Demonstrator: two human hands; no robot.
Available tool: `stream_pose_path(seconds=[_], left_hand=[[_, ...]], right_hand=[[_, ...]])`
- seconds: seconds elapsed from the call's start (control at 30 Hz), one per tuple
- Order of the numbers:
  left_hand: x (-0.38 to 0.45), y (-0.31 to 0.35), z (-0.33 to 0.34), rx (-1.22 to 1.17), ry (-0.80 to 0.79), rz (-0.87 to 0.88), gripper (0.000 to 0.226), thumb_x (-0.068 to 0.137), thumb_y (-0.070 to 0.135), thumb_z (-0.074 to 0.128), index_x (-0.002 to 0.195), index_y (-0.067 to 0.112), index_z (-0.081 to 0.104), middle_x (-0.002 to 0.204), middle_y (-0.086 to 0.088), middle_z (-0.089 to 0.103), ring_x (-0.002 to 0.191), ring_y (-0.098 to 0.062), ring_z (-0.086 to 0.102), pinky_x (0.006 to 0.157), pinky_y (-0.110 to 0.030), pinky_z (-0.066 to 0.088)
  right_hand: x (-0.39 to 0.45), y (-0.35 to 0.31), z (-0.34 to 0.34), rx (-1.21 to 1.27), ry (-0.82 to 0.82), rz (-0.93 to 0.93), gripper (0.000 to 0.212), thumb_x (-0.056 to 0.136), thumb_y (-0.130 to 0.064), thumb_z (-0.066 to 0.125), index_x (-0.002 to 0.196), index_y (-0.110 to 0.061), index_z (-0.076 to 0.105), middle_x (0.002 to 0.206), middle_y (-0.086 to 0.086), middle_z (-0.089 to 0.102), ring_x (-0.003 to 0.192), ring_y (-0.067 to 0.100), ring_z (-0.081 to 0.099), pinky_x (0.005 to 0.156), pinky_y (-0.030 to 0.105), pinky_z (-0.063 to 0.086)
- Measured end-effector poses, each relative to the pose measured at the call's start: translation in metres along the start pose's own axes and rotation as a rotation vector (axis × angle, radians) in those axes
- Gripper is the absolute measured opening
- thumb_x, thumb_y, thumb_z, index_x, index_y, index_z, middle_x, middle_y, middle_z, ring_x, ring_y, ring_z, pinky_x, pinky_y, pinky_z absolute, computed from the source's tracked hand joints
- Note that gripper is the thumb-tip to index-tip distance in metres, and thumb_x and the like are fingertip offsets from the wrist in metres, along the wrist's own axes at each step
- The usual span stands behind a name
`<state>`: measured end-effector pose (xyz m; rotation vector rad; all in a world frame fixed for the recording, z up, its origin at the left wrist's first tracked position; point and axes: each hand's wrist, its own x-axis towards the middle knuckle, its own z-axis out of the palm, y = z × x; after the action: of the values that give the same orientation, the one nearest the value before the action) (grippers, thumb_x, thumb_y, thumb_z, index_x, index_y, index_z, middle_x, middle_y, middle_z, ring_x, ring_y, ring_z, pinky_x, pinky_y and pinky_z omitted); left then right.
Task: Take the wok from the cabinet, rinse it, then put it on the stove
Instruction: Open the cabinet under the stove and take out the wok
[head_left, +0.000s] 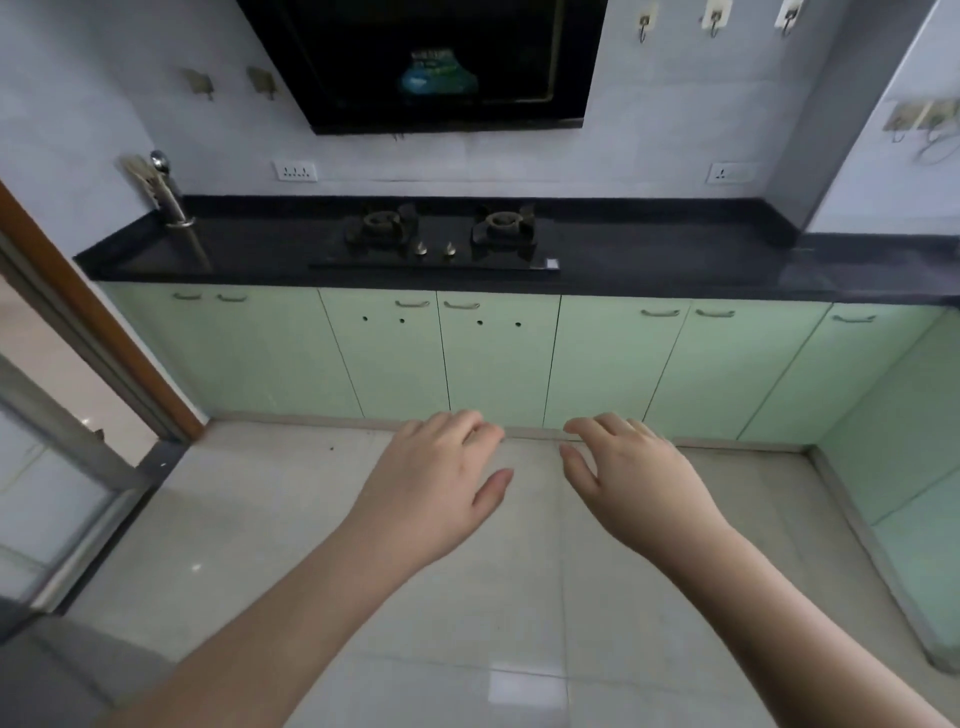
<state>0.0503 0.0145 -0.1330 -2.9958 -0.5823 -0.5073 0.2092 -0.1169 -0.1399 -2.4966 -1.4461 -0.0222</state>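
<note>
A black two-burner gas stove (441, 239) is set into the dark countertop (675, 270), with nothing on its burners. Below it runs a row of pale green cabinet doors (493, 358), all closed. No wok is in sight. My left hand (441, 483) and my right hand (639, 483) are stretched out side by side in front of me, over the tiled floor, palms down with relaxed fingers. Both hold nothing and are well short of the cabinets.
A black range hood (426, 62) hangs above the stove. A metal pipe fitting (169, 192) stands at the counter's left end. A brown door frame (93, 322) and glass door are at left. More green cabinets (904, 441) run along the right wall.
</note>
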Motion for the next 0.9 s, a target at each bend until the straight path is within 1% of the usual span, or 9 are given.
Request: stream_pose_path(seconds=[0.1, 0.17, 0.23, 0.33, 0.43, 0.53, 0.63, 0.77, 0.9], left_hand=[[0.014, 0.013, 0.024, -0.057, -0.002, -0.018, 0.036, 0.088, 0.042, 0.045, 0.107, 0.018, 0.064, 0.105, 0.002, 0.063, 0.09, -0.021, 0.063, 0.073, -0.034, 0.051], [0.017, 0.018, 0.04, -0.083, -0.008, -0.035, 0.033, 0.089, 0.038, 0.046, 0.108, 0.017, 0.063, 0.108, 0.001, 0.063, 0.095, -0.021, 0.063, 0.075, -0.036, 0.051], [0.014, 0.021, 0.055, -0.11, -0.028, -0.086, 0.031, 0.09, 0.036, 0.047, 0.106, 0.017, 0.064, 0.106, 0.002, 0.064, 0.094, -0.021, 0.064, 0.075, -0.037, 0.051], [0.005, 0.02, 0.072, -0.115, -0.093, -0.186, 0.03, 0.09, 0.036, 0.048, 0.106, 0.017, 0.066, 0.104, 0.004, 0.065, 0.095, -0.019, 0.064, 0.076, -0.037, 0.051], [-0.008, 0.011, 0.084, -0.069, -0.218, -0.279, 0.035, 0.09, 0.038, 0.046, 0.111, 0.018, 0.064, 0.108, 0.003, 0.064, 0.098, -0.018, 0.063, 0.077, -0.036, 0.05], [-0.025, 0.003, 0.091, -0.046, -0.323, -0.378, 0.041, 0.09, 0.042, 0.042, 0.115, 0.017, 0.064, 0.111, 0.003, 0.064, 0.101, -0.018, 0.063, 0.08, -0.036, 0.051], [-0.036, -0.012, 0.095, -0.032, -0.308, -0.454, 0.04, 0.09, 0.04, 0.042, 0.112, 0.017, 0.066, 0.108, 0.003, 0.066, 0.1, -0.017, 0.065, 0.081, -0.036, 0.051], [-0.049, -0.046, 0.096, -0.043, -0.201, -0.546, 0.033, 0.09, 0.033, 0.045, 0.106, 0.014, 0.067, 0.105, 0.002, 0.065, 0.096, -0.017, 0.064, 0.08, -0.035, 0.05], [-0.068, -0.1, 0.098, -0.041, -0.191, -0.618, 0.035, 0.091, 0.035, 0.044, 0.109, 0.015, 0.066, 0.108, 0.001, 0.065, 0.099, -0.017, 0.063, 0.081, -0.035, 0.051]], right_hand=[[0.008, 0.033, 0.015, 0.049, -0.019, 0.019, 0.038, 0.1, -0.039, 0.041, 0.129, -0.022, 0.058, 0.126, -0.001, 0.061, 0.115, 0.024, 0.055, 0.088, 0.033, 0.041], [0.011, 0.052, 0.026, 0.055, -0.079, 0.013, 0.038, 0.1, -0.04, 0.04, 0.129, -0.024, 0.058, 0.128, -0.003, 0.06, 0.116, 0.022, 0.055, 0.088, 0.032, 0.041], [0.013, 0.069, 0.037, 0.051, -0.164, -0.015, 0.039, 0.1, -0.043, 0.037, 0.129, -0.026, 0.057, 0.13, -0.006, 0.059, 0.117, 0.02, 0.055, 0.088, 0.031, 0.041], [0.02, 0.09, 0.051, 0.062, -0.26, -0.073, 0.041, 0.1, -0.046, 0.035, 0.13, -0.028, 0.055, 0.13, -0.009, 0.057, 0.117, 0.017, 0.056, 0.088, 0.029, 0.041], [0.03, 0.097, 0.068, 0.027, -0.325, -0.137, 0.043, 0.1, -0.047, 0.034, 0.13, -0.027, 0.056, 0.128, -0.008, 0.058, 0.114, 0.018, 0.057, 0.086, 0.031, 0.043], [0.041, 0.086, 0.092, 0.034, -0.328, -0.213, 0.051, 0.097, -0.05, 0.029, 0.118, -0.022, 0.065, 0.113, -0.004, 0.066, 0.097, 0.022, 0.065, 0.077, 0.034, 0.048], [0.057, 0.06, 0.114, 0.012, -0.298, -0.298, 0.05, 0.092, -0.047, 0.032, 0.104, -0.018, 0.072, 0.096, -0.001, 0.07, 0.081, 0.024, 0.068, 0.067, 0.036, 0.053], [0.086, 0.008, 0.137, -0.001, -0.28, -0.411, 0.046, 0.091, -0.043, 0.036, 0.098, -0.016, 0.072, 0.09, 0.001, 0.07, 0.076, 0.026, 0.067, 0.066, 0.038, 0.056], [0.123, -0.047, 0.159, -0.054, -0.273, -0.552, 0.047, 0.091, -0.044, 0.035, 0.096, -0.016, 0.073, 0.088, 0.001, 0.07, 0.075, 0.026, 0.067, 0.065, 0.04, 0.056]])
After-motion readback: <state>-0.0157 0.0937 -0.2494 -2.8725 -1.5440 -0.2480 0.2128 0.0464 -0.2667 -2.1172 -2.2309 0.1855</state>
